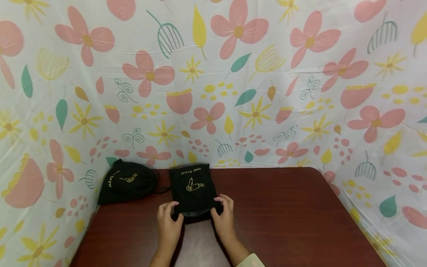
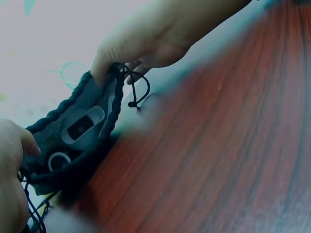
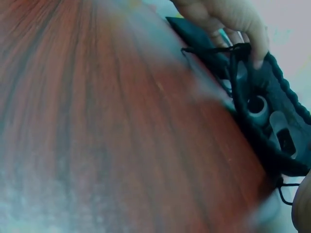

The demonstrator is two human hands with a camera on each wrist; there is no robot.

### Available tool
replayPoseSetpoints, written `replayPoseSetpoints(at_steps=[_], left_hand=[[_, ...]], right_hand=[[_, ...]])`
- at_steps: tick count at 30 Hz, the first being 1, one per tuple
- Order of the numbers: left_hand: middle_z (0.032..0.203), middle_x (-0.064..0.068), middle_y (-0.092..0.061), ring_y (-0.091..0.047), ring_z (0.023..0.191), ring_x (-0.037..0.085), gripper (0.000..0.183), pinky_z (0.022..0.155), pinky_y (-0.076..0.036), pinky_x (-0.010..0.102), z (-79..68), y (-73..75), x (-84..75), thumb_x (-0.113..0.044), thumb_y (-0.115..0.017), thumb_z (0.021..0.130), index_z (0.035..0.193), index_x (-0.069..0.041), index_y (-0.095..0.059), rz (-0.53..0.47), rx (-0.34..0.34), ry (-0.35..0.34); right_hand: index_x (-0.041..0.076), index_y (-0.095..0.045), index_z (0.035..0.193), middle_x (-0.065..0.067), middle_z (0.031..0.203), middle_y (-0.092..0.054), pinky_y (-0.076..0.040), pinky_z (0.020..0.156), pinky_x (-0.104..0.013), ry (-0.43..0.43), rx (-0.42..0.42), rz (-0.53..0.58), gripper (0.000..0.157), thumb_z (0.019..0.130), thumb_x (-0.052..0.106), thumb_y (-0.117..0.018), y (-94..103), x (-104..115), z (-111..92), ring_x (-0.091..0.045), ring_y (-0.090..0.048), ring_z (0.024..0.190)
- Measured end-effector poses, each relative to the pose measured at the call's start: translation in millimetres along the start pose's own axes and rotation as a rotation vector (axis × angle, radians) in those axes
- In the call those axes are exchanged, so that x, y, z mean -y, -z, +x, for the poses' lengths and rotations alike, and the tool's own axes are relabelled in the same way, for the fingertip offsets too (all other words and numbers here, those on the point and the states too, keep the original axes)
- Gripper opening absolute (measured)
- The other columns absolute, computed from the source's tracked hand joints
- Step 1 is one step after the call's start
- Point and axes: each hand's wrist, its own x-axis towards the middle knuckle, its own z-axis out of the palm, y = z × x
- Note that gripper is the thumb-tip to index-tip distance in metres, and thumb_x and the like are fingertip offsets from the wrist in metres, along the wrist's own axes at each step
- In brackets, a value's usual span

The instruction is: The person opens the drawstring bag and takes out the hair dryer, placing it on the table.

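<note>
A black drawstring pouch (image 1: 195,191) printed "Hair Dryer" lies on the table, its mouth spread toward me. My left hand (image 1: 168,222) pinches the left side of the mouth, and my right hand (image 1: 225,220) pinches the right side. Both thumbs reach inside the rim. Within the pouch, the left wrist view shows a grey rounded piece (image 2: 83,126) with a dark window and a pale ring (image 2: 59,160); their kind is unclear. A loose drawcord (image 2: 141,90) hangs by the right hand.
A second black "Hair Dryer" pouch (image 1: 130,181), drawn closed and bulging, lies at the table's back left. The reddish-brown wooden table (image 1: 283,218) extends to the right. A flower-print curtain (image 1: 213,92) surrounds the back and sides.
</note>
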Motion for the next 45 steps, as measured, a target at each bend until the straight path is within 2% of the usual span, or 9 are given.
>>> replayPoseSetpoints(at_steps=[5, 11, 19, 25, 28, 32, 36, 40, 45], left_hand=[[0.105, 0.007, -0.056, -0.046, 0.093, 0.014, 0.038, 0.077, -0.042, 0.034, 0.2, 2.3, -5.3, 0.006, -0.078, 0.075, 0.106, -0.014, -0.07, 0.006, -0.006, -0.039], [0.105, 0.006, -0.059, -0.054, 0.091, 0.02, 0.03, 0.076, -0.047, 0.032, 3.4, 5.4, -10.5, 0.001, -0.08, 0.08, 0.105, -0.012, -0.071, -0.037, -0.003, -0.071], [0.102, 0.002, -0.062, -0.062, 0.089, 0.013, 0.023, 0.075, -0.057, 0.032, 10.3, 7.3, -15.7, -0.007, -0.081, 0.084, 0.104, -0.01, -0.071, -0.087, -0.022, -0.115], [0.097, 0.0, -0.063, -0.062, 0.087, 0.01, 0.02, 0.075, -0.057, 0.029, 10.6, 6.3, -16.2, -0.008, -0.081, 0.085, 0.101, -0.012, -0.07, -0.085, -0.034, -0.132], [0.096, 0.0, -0.063, -0.062, 0.087, 0.01, 0.02, 0.075, -0.056, 0.026, 10.8, 5.9, -16.6, -0.008, -0.081, 0.085, 0.101, -0.012, -0.07, -0.09, -0.046, -0.15], [0.094, 0.001, -0.064, -0.063, 0.085, 0.011, 0.02, 0.074, -0.055, 0.024, 11.1, 6.1, -18.3, -0.007, -0.082, 0.084, 0.099, -0.01, -0.07, -0.095, -0.065, -0.174], [0.093, 0.001, -0.064, -0.064, 0.085, 0.011, 0.019, 0.073, -0.058, 0.025, 10.7, 7.1, -21.1, -0.006, -0.081, 0.084, 0.098, -0.009, -0.07, -0.099, -0.061, -0.18], [0.092, 0.001, -0.064, -0.064, 0.084, 0.011, 0.018, 0.072, -0.058, 0.027, 9.1, 8.5, -24.4, -0.005, -0.081, 0.084, 0.098, -0.009, -0.07, -0.101, -0.048, -0.177], [0.092, 0.001, -0.065, -0.063, 0.083, 0.011, 0.018, 0.07, -0.056, 0.026, 6.2, 9.4, -26.9, -0.005, -0.081, 0.084, 0.097, -0.009, -0.07, -0.096, -0.039, -0.169]], right_hand=[[0.015, -0.067, 0.111, -0.009, 0.136, -0.053, -0.048, 0.101, -0.037, 0.035, 0.007, -0.012, 0.037, 0.081, -0.007, -0.072, -0.7, 7, 3, -0.023, -0.054, 0.124], [0.016, -0.068, 0.122, -0.009, 0.139, -0.053, -0.045, 0.105, -0.022, 0.067, 0.095, -0.036, 0.037, 0.088, 0.005, -0.076, 5.8, 22, 9, -0.022, -0.052, 0.13], [0.013, -0.066, 0.127, -0.008, 0.139, -0.054, -0.05, 0.102, -0.042, 0.192, 0.144, -0.089, 0.037, 0.091, 0.014, -0.076, 10.6, 45, 12, -0.022, -0.053, 0.13], [0.013, -0.069, 0.116, -0.003, 0.123, -0.063, -0.05, 0.097, -0.027, 0.303, 0.132, -0.04, 0.026, 0.092, 0.002, -0.07, 11.7, 57, 6, -0.019, -0.061, 0.116], [0.016, -0.071, 0.106, 0.001, 0.107, -0.068, -0.052, 0.088, -0.021, 0.325, 0.186, 0.04, 0.025, 0.092, -0.005, -0.065, 12.1, 62, 0, -0.015, -0.065, 0.1], [0.02, -0.071, 0.106, 0.006, 0.104, -0.068, -0.056, 0.08, -0.022, 0.273, 0.35, 0.071, 0.024, 0.096, 0.0, -0.062, 11.7, 63, -8, -0.012, -0.067, 0.094], [0.017, -0.069, 0.118, 0.008, 0.117, -0.067, -0.056, 0.088, -0.027, 0.219, 0.482, -0.03, 0.022, 0.101, 0.008, -0.059, 9.6, 60, -13, -0.01, -0.066, 0.107], [0.013, -0.065, 0.13, 0.005, 0.128, -0.064, -0.055, 0.094, -0.031, 0.175, 0.556, -0.109, 0.028, 0.103, 0.011, -0.057, 6.3, 55, -15, -0.012, -0.064, 0.115], [0.017, -0.06, 0.136, -0.001, 0.133, -0.062, -0.056, 0.093, -0.029, 0.01, 0.606, -0.124, 0.033, 0.106, 0.026, -0.052, 1.4, 49, -16, -0.015, -0.064, 0.116]])
